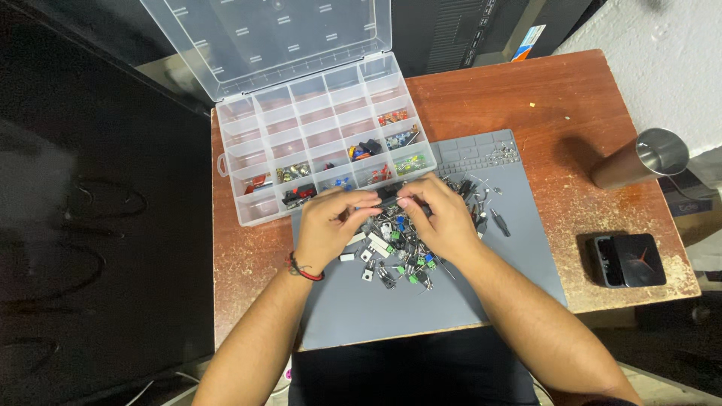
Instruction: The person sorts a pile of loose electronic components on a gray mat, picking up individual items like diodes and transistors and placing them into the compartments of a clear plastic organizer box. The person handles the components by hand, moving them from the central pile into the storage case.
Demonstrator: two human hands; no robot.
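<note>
Wooden table (pixel 602 98): reddish-brown top, worn and speckled pale along the front and right edges, rectangular. Work mat (pixel 511 256): grey, smooth, rubbery-looking, rectangular, laid over the table's front half, with a moulded grid of small cells at its upper right corner. Organiser box (pixel 248 207): clear hard plastic, lid hinged open and standing up at the back, tray split into many small square and oblong compartments; most of the back rows look bare, while the front and right cells carry small red, blue, black, yellow-green and brass-coloured parts. Left hand (pixel 327 225): over the mat just in front of the box, fingers curled, thumb and fingertips pinched shut on 1 end of a small dark part (pixel 383 201); a red-and-black cord bracelet (pixel 304 269) rings the wrist. Right hand (pixel 444 218): opposite the left, fingers bent, tips closed on the other end of the same dark part, which is held between the 2 hands above the mat; its exact kind is too small to tell. Metal tumbler (pixel 639 159): brushed steel cylinder lying tilted at the table's right edge. Black square device (pixel 628 259): glossy face, near the right front corner. Heap of loose components (pixel 398 259): tiny green, blue, white and black pieces with wire legs, scattered on the mat under and between the hands.
</note>
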